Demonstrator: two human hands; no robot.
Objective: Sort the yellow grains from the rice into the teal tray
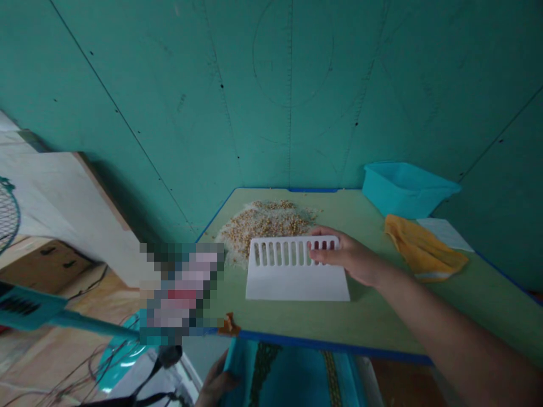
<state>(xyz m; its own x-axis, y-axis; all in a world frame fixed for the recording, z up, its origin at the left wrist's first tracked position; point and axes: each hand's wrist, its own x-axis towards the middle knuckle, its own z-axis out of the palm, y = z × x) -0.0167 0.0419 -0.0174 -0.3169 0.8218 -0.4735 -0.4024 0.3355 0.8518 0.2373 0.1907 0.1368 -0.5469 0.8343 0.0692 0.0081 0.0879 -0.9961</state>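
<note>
My right hand [348, 255] grips the top right edge of a white plastic scraper [292, 271] with a row of slots, standing tilted on the green table [382, 316]. Just behind the scraper lies a pile of grains mixed with white rice [265, 223]. My left hand [216, 384] is low, below the table's front edge, with fingers closed on the rim of a teal container [288, 373] held under the edge.
A teal plastic tub [405, 186] stands at the back right, with an orange cloth [424, 251] and a white sheet [445, 233] beside it. A teal wall rises behind. A fan [25, 308] and cables are on the left. A blurred patch covers the table's left corner.
</note>
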